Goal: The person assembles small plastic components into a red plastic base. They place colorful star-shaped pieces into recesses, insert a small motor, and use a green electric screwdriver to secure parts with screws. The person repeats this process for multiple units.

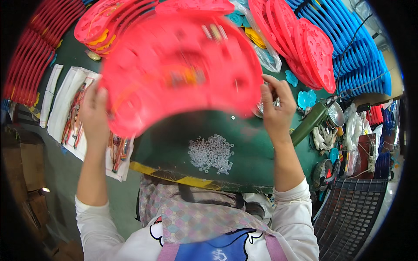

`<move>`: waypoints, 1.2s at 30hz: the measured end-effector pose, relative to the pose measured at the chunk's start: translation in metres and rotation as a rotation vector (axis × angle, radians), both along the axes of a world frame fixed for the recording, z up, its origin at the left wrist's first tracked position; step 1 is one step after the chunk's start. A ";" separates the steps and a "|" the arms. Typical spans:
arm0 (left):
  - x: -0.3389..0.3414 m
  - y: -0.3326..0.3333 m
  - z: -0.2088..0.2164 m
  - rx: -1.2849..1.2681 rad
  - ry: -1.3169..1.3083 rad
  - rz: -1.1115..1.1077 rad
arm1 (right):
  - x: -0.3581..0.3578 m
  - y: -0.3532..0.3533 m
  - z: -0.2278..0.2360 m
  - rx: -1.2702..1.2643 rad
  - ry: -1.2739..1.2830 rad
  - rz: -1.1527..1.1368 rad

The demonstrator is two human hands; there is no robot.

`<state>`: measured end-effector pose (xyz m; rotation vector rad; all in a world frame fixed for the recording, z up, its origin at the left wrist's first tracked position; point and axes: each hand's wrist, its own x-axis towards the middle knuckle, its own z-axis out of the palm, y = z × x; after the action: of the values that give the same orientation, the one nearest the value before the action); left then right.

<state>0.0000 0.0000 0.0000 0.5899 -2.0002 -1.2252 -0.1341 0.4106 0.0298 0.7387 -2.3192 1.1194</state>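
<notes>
Far left: stacked red curved panels (30,52) are lying along the bench edge, with white sheets (65,108) carrying bundled wires beside them. Left hand (93,115) is gripping the left edge of a large red plastic panel (178,65), fingers clenched on its rim. The panel is being held up above the green table (174,143), tilted and motion-blurred, with small metal and orange parts showing on its face. Below it, a pile of small clear washers (211,153) is sitting on the table. Right hand (275,108) is pinching the panel's right edge; fingers are closed, and whether they are also holding something small cannot be told. Further right: more red panels (305,48), blue panels (357,56), a green tool (310,124).
</notes>
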 end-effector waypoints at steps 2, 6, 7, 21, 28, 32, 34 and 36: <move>-0.020 -0.012 0.017 -0.045 0.133 0.004 | -0.007 0.006 0.001 -0.037 0.008 -0.016; -0.096 -0.080 0.067 0.098 0.325 -0.028 | -0.027 0.002 -0.007 0.090 -0.027 0.007; -0.111 -0.112 0.065 0.117 0.342 0.012 | -0.039 0.001 -0.014 0.124 -0.035 0.017; -0.107 -0.145 0.047 0.103 0.057 0.154 | -0.279 -0.048 -0.066 0.637 -0.055 -0.206; -0.115 0.009 0.024 -0.112 0.081 -0.445 | -0.288 -0.045 -0.098 0.989 0.222 -0.488; -0.140 0.089 0.023 -0.384 0.140 -0.690 | -0.218 -0.048 -0.054 0.749 0.242 -0.318; -0.154 0.124 0.019 -0.484 0.250 -0.689 | -0.168 -0.049 -0.034 0.550 0.307 -0.112; -0.158 0.151 0.021 -0.580 0.293 -0.683 | -0.119 -0.050 -0.024 0.408 0.437 0.191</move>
<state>-0.1578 0.1510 0.0212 -0.5670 -2.2120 -0.9267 -0.2530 0.3604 0.0061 1.2377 -2.1392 0.4799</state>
